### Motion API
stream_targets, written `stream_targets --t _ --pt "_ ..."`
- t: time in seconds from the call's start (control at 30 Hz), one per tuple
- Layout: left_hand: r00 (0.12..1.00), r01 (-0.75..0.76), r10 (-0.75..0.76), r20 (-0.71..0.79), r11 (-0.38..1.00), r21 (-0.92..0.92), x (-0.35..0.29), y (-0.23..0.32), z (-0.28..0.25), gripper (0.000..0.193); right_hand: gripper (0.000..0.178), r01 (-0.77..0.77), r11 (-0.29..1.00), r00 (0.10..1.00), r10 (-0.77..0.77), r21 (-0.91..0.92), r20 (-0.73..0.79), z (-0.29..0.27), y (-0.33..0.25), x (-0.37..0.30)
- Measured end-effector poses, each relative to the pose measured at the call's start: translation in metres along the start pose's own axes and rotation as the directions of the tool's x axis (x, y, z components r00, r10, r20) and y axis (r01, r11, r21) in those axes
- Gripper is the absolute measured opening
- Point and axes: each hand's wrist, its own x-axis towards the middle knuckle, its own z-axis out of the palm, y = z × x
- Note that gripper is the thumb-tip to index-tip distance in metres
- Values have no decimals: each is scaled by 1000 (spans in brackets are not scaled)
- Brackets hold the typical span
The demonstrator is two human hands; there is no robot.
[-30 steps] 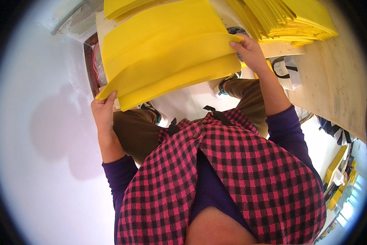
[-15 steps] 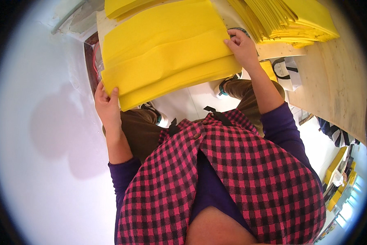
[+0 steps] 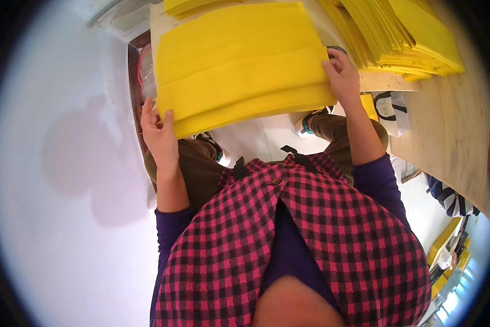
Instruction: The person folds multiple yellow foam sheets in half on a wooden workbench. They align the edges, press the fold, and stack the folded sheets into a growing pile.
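A wide yellow sheet of cloth-like material [image 3: 242, 60] lies over the near edge of a wooden table, its near side hanging slightly past it. Folds or stacked layers run along that near side. My left hand [image 3: 162, 136] pinches the near left corner, thumb on top and fingers partly hidden at the edge. At the right edge, my right hand [image 3: 343, 79] grips the sheet between thumb and fingers. Just behind that hand is a small dark object [image 3: 337, 49], mostly covered and too hidden to name.
Tall piles of folded yellow pieces [image 3: 397, 38] stand at the back right. More yellow material [image 3: 201, 6] lies at the far edge. A wooden board [image 3: 446, 136] extends along the right, with a white bag [image 3: 398, 111] with black handles beneath. A white wall [image 3: 54, 163] borders the left.
The whole scene has shifted right in the picture as the view moved. Both hands keep their hold on the sheet. The lower strip along its near side looks narrower now.
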Motion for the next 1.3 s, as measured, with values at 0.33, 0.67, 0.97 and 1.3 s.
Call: stream_targets --t 0.33,0.67,0.97,1.3 --pt "999 27 -29 18 991 129 5 4 -1 55 31 -4 998 1000 5 57 -10 3 5 -2" --pt "990 -126 142 -17 925 360 16 -4 -2 42 29 -2 999 1000 2 37 -19 3 10 -2" --pt "737 -676 422 528 476 563 6 25 13 46 29 -33 998 999 35 44 -31 2 3 -6" --pt "538 -819 158 828 332 469 -16 29 69 63 46 522 752 843 -526 -402 111 0 -50 -23"
